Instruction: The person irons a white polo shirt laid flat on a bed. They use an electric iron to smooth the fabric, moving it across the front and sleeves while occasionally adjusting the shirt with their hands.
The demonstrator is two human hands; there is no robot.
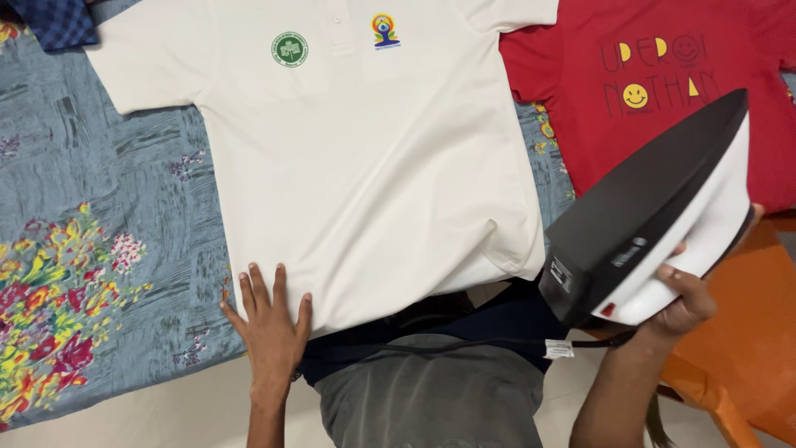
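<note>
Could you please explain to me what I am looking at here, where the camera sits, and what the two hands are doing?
There is one picture, taken by a camera worn on a person's head, looking down at their own hands. A white polo shirt lies spread flat on a blue flowered cloth, with a red T-shirt beside it. The left hand rests flat, palm down, on the white shirt's lower edge. The right hand holds a black and white clothes iron lifted off the fabric, at the right. Its cord trails across the person's lap.

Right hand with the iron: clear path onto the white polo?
Probably yes. The right hand holds the iron raised just off the white polo shirt's right edge, with nothing between. The left hand presses the hem at the far corner, out of the way.
</note>
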